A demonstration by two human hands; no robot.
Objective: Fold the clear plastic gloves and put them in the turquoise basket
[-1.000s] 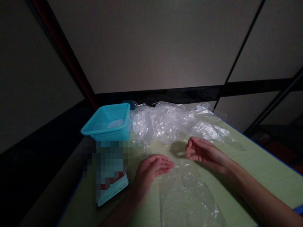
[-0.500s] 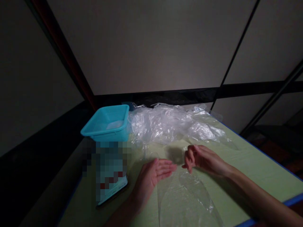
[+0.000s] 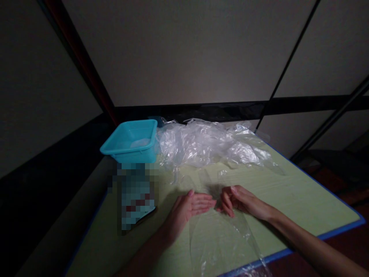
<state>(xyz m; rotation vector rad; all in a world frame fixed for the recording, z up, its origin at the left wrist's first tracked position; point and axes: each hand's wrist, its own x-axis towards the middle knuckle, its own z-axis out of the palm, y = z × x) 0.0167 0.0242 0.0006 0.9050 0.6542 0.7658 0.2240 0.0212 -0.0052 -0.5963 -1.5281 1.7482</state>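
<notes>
A clear, thin plastic bag [image 3: 219, 238] lies flat on the yellow-green table, its lower end hanging over the blue front edge and two strap-like ends pointing to the back. My left hand [image 3: 191, 207] is over the bag's left side, fingers stretched out together and pointing right. Just right of those fingertips, my right hand [image 3: 238, 200] is above the bag with its fingers bent and apart. Neither hand shows anything in its grasp.
Crumpled clear plastic bags [image 3: 201, 144] are heaped along the table's back. A turquoise basin [image 3: 135, 156] with something whitish inside stands at the back left. In front of it is a pixelated object [image 3: 137, 198]. A dark-banded wall rises behind.
The view has tilted down, showing more of the table's front edge. My right hand has moved slightly left and toward me. My left hand keeps nearly the same pose over the bag.
</notes>
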